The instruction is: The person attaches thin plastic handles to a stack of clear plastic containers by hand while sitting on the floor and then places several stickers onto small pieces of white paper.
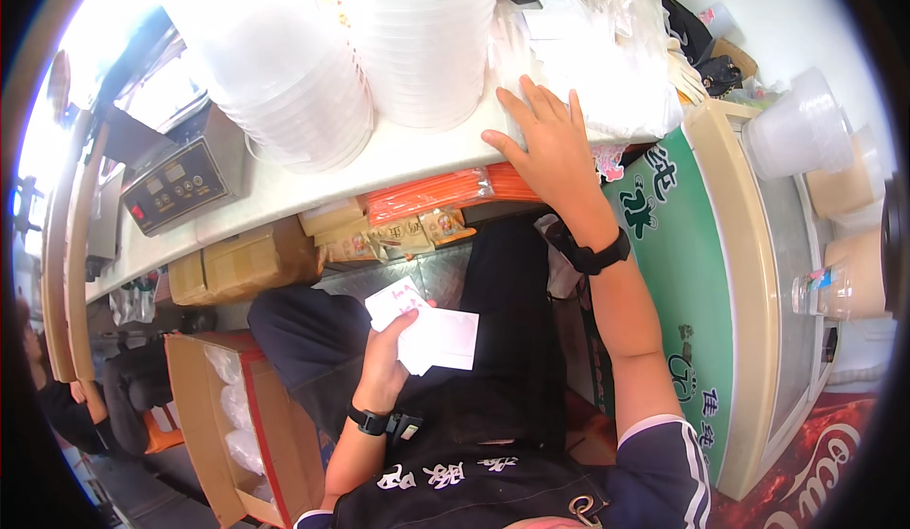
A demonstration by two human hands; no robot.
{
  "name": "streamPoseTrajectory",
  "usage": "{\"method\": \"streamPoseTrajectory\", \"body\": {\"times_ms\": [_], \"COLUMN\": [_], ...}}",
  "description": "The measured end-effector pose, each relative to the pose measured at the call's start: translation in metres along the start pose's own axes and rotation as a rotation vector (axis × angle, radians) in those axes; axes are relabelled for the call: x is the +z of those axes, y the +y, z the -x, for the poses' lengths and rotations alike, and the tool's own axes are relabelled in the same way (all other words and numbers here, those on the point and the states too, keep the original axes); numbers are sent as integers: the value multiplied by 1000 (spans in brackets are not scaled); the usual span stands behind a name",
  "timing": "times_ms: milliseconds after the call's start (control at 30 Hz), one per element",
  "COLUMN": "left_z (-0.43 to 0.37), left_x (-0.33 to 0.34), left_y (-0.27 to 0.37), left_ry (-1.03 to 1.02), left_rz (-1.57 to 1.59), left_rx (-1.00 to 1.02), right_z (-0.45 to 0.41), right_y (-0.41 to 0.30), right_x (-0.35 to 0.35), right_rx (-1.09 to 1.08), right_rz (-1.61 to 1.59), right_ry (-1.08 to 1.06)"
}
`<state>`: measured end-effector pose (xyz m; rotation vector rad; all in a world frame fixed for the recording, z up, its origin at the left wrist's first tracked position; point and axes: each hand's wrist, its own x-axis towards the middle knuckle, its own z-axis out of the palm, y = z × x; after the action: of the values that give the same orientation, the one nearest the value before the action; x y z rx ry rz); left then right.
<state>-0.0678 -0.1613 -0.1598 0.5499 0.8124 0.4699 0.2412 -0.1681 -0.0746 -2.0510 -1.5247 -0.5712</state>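
Note:
Over my lap, my left hand [386,358] grips a fanned bunch of white paper cards [449,338], the thumb pressed on top. One card at the upper left bears pink writing. My right hand [551,141] reaches to the edge of the white counter [405,156], fingers apart and nothing visible in it. Whether its palm touches the countertop cannot be told. Just beyond the right fingertips lie clear plastic bags [604,52], partly washed out by glare. To the left of that hand rises a stack of translucent plastic tubs [426,52], with a second stack [284,95] beside it.
A control box with buttons [178,186] sits on the counter's left part. Orange packets [426,195] and a cardboard box [242,262] fill the shelf below. An open carton [213,415] stands at my left, a green-sided chest freezer [675,244] at my right. A person [71,415] is at far left.

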Motion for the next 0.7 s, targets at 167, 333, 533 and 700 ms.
{"method": "streamPoseTrajectory", "body": {"times_ms": [167, 333, 533, 700], "left_z": [2, 2, 10, 12], "left_x": [-4, -8, 20, 30], "left_y": [4, 6, 20, 24], "left_ry": [5, -3, -32, -16], "left_rz": [16, 32, 44, 91], "left_rx": [1, 23, 77, 132], "right_z": [-6, 6, 79, 88], "right_y": [3, -29, -90, -82], "right_x": [2, -20, -52, -57], "right_rx": [22, -36, 69, 260], "right_rz": [-57, 47, -666, -1036], "right_ry": [-48, 113, -636, -535]}}
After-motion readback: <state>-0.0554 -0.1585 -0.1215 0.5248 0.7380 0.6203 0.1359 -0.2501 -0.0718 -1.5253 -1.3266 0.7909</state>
